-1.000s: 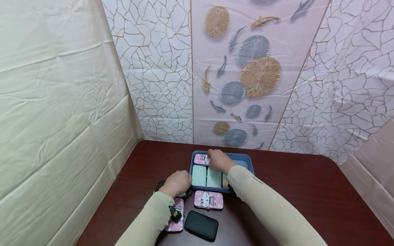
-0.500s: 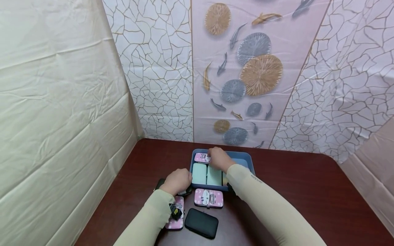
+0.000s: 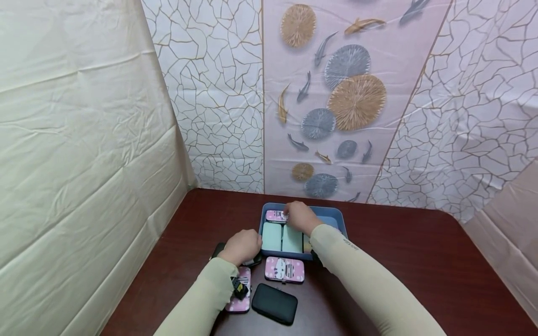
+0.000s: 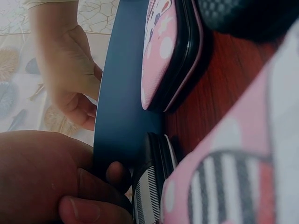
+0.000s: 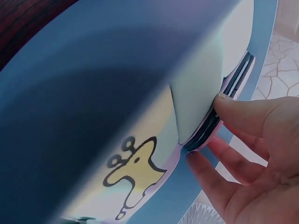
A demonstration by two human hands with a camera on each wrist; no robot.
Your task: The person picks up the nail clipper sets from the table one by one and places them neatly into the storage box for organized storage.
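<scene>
Your right hand (image 3: pixel 301 216) reaches into the far left part of the blue tray (image 3: pixel 266 206) and pinches the far pink case (image 3: pixel 275 215) there, with the thumb on its dark zipped side and the fingers round the opposite side. That case lies inside the tray along the far wall, its printed face showing past your fingers. Just nearer to you in the tray sit the left mint-green case (image 3: pixel 272 237) and the right mint-green case (image 3: pixel 293 239), side by side, and the giraffe case (image 5: pixel 140 170) is next to them on the right, partly hidden by your sleeve (image 3: pixel 363 268) in the head view.

Your left hand (image 3: pixel 243 247) is at the tray's near left corner with its fingers bent, above the dark case (image 3: pixel 218 251); the left wrist view is dim there, so you cannot tell whether the fingers grip the tray wall, the case or neither.

On the table (image 3: pixel 424 270), the near pink case (image 3: pixel 284 269) lies just in front of the tray. The plain black case (image 3: pixel 275 304) rests askew nearer to you, and the left pink case (image 3: pixel 238 305) lies partly under your left wrist.
</scene>
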